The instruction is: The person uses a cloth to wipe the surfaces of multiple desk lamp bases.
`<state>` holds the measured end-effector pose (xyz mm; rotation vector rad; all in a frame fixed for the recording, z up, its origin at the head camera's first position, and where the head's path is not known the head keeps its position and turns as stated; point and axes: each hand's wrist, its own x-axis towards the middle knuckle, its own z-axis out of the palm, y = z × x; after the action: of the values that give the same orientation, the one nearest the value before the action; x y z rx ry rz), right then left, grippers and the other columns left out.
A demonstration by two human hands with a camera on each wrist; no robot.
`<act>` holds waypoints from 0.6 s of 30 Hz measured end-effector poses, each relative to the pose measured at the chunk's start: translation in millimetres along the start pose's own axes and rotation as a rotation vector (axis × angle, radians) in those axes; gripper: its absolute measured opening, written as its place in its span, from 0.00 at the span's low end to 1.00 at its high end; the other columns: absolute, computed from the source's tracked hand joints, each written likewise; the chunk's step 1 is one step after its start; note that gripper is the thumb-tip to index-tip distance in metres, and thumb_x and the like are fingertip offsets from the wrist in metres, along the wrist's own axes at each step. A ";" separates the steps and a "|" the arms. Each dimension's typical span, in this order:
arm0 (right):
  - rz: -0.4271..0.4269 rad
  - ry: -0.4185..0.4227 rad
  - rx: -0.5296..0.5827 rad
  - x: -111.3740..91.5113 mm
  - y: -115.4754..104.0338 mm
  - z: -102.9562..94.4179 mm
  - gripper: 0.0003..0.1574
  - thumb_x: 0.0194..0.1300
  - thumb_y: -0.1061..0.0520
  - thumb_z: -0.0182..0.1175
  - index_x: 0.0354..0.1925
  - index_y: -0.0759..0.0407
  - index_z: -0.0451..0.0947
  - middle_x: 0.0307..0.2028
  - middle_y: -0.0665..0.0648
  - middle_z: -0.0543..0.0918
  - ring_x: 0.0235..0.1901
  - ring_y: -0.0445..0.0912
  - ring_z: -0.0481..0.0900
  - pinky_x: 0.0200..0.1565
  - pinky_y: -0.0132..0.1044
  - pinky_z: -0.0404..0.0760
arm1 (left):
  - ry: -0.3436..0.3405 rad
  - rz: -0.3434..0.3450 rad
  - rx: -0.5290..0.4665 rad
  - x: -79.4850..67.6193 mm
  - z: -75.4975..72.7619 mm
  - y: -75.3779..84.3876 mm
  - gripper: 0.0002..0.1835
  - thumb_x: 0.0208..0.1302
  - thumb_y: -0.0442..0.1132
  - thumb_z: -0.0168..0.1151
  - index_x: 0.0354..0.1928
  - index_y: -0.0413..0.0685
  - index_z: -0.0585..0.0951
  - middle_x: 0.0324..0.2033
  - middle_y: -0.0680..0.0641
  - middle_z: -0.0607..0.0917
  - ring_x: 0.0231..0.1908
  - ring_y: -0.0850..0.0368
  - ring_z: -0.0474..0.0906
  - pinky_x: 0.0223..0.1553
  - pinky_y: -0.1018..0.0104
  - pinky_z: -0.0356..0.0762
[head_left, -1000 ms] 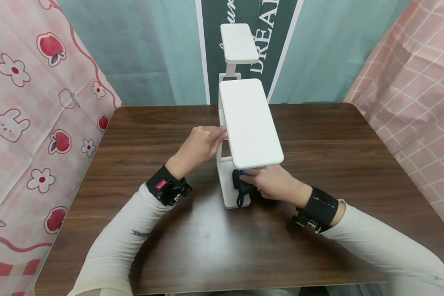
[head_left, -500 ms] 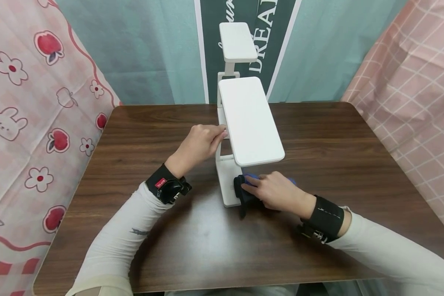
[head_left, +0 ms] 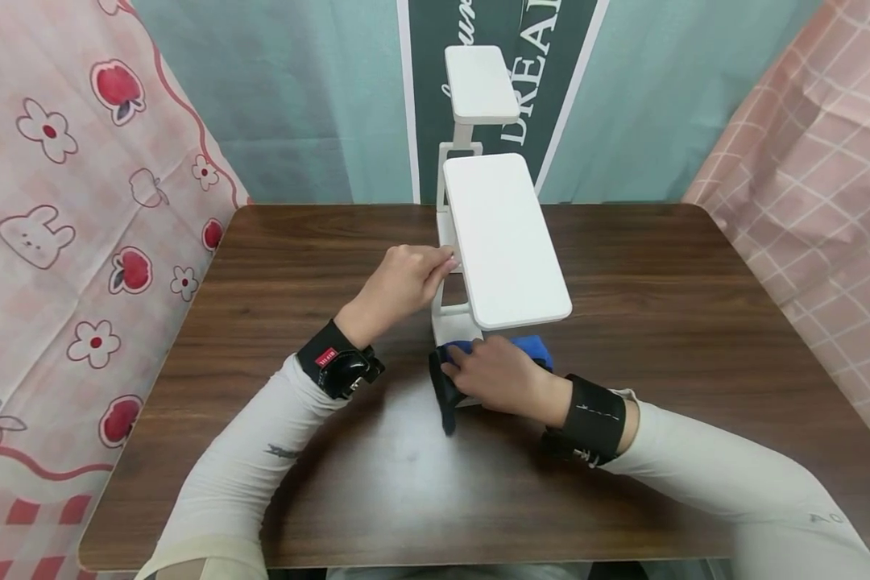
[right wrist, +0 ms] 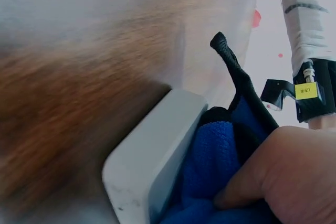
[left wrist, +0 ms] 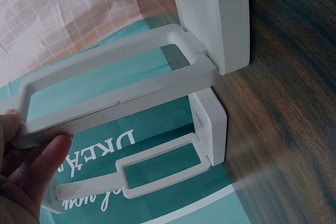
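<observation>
A white folding stand (head_left: 507,242) with a flat, rounded top plate stands on the brown table. My left hand (head_left: 406,282) pinches the stand's open frame arm (left wrist: 121,98) at its left side, thumb and fingers on opposite sides of the bar. At the stand's foot, my right hand (head_left: 503,379) holds a blue cloth (head_left: 532,348) with black edging against the white base (right wrist: 157,150). In the right wrist view the thumb presses into the bunched blue fabric, and a black-edged strip sticks out. Most of the base is covered by cloth and hand.
A second white stand (head_left: 482,84) with a smaller plate stands behind the first. The wooden table (head_left: 319,250) meets a teal curtain (head_left: 283,105) at the back. Patterned pink cloths hang at the left (head_left: 43,266) and right (head_left: 819,185).
My right hand first shifts right and nearer, out from under the plate's edge, then moves left with the cloth across the base's front. My left hand keeps its grip on the frame.
</observation>
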<state>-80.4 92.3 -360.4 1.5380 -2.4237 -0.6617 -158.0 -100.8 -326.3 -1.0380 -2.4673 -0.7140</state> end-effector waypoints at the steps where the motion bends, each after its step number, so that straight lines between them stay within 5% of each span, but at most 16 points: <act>1: 0.001 0.003 0.005 0.3 0.0 -0.3 0.21 0.63 0.46 0.72 0.54 0.43 0.87 0.48 0.51 0.89 0.21 0.43 0.75 0.19 0.31 0.67 | 0.000 0.000 -0.004 0.4 0.0 0.6 0.15 0.78 0.36 0.55 0.53 0.32 0.85 0.39 0.39 0.91 0.34 0.50 0.89 0.37 0.60 0.85; 11: -0.053 -0.085 0.046 -14.4 -9.5 -4.3 0.33 0.60 0.40 0.73 0.63 0.43 0.82 0.60 0.52 0.85 0.37 0.47 0.87 0.25 0.31 0.77 | 0.013 0.017 -0.011 0.8 1.5 -0.4 0.12 0.78 0.35 0.55 0.45 0.35 0.86 0.29 0.43 0.88 0.24 0.55 0.80 0.30 0.62 0.79; 18: -0.045 0.037 -0.008 -28.0 -23.8 1.5 0.27 0.66 0.40 0.68 0.61 0.44 0.84 0.57 0.52 0.87 0.41 0.48 0.89 0.27 0.32 0.83 | 0.010 0.006 -0.009 0.9 1.3 -0.6 0.13 0.77 0.35 0.56 0.48 0.34 0.86 0.33 0.41 0.90 0.29 0.53 0.85 0.34 0.61 0.83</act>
<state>-49.5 109.2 -370.9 1.5915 -2.3636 -0.6442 -159.1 -99.9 -327.1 -1.0427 -2.4534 -0.7275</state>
